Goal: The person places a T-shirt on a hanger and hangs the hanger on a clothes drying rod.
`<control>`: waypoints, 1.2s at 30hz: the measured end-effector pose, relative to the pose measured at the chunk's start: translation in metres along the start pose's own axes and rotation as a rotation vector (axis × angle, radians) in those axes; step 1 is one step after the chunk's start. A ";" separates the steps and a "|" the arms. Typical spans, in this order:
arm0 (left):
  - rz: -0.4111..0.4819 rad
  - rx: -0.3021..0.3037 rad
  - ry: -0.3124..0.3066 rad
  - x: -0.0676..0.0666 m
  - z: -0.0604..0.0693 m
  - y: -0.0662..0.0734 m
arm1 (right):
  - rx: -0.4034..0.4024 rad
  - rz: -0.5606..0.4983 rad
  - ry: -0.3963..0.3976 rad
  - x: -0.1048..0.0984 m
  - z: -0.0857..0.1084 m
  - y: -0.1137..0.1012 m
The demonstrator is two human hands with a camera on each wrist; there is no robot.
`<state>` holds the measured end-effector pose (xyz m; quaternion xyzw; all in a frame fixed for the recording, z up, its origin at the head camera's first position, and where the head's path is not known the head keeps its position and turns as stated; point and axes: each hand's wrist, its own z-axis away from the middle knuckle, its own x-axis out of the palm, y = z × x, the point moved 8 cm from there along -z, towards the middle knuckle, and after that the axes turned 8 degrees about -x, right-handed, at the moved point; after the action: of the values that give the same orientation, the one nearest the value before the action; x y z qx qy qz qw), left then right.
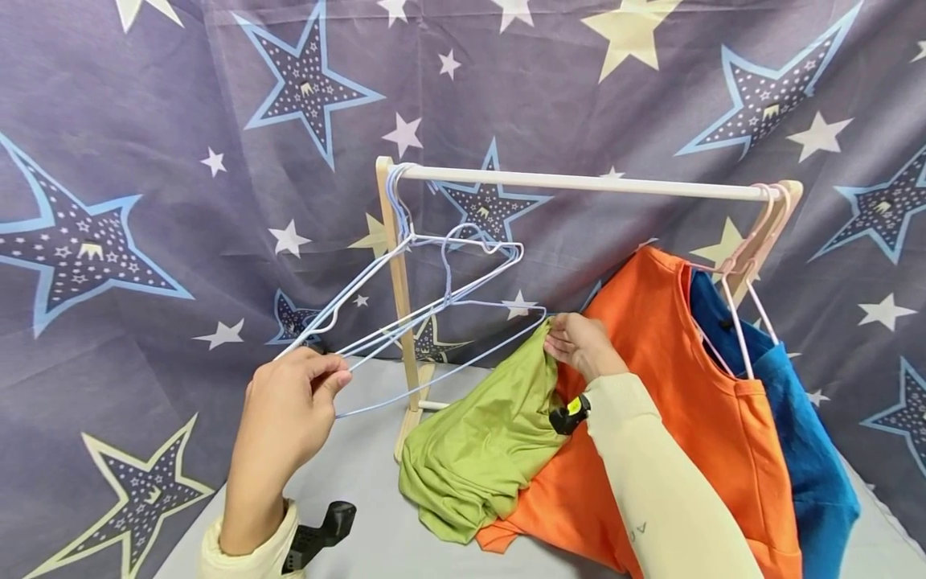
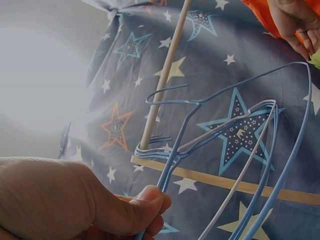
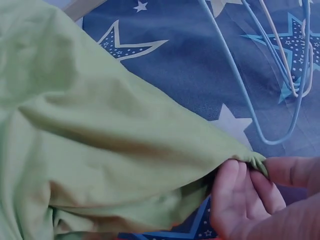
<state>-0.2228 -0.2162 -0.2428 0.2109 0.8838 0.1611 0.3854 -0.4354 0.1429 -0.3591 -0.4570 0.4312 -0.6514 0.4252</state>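
My left hand [image 1: 292, 402] pinches one end of a light blue wire hanger [image 1: 448, 299] between thumb and fingers. The hanger is off the rod, and its hook points up. My right hand [image 1: 579, 346] pinches an edge of a crumpled green garment [image 1: 485, 442] and lifts it beside the hanger's free end. In the right wrist view, the cloth [image 3: 120, 150] is gathered between thumb and fingers, with the blue hanger's rounded corner [image 3: 272, 142] apart from it. The left wrist view shows the thumb [image 2: 150, 194] pressed on the blue wire [image 2: 188, 125].
A wooden rack with a white rod [image 1: 579, 182] stands behind. Several blue and white hangers [image 1: 394, 193] hang at its left end. An orange garment [image 1: 694, 402] and a blue garment [image 1: 817, 450] hang on pink hangers at the right. A star-patterned curtain [image 1: 181, 96] forms the backdrop.
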 end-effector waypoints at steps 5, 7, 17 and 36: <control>-0.002 0.011 -0.007 0.002 0.000 0.001 | -0.060 0.026 -0.001 0.003 0.001 -0.009; -0.001 0.015 -0.009 0.003 0.000 0.001 | -0.091 0.042 0.002 0.004 0.003 -0.012; 0.000 0.024 -0.008 0.004 0.000 0.006 | -0.292 0.219 0.073 0.002 0.013 -0.030; 0.001 0.027 0.009 -0.002 0.000 0.001 | -0.420 0.327 0.051 0.009 0.011 -0.035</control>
<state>-0.2211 -0.2163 -0.2413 0.2159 0.8875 0.1500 0.3784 -0.4324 0.1418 -0.3214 -0.4429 0.6356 -0.4816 0.4098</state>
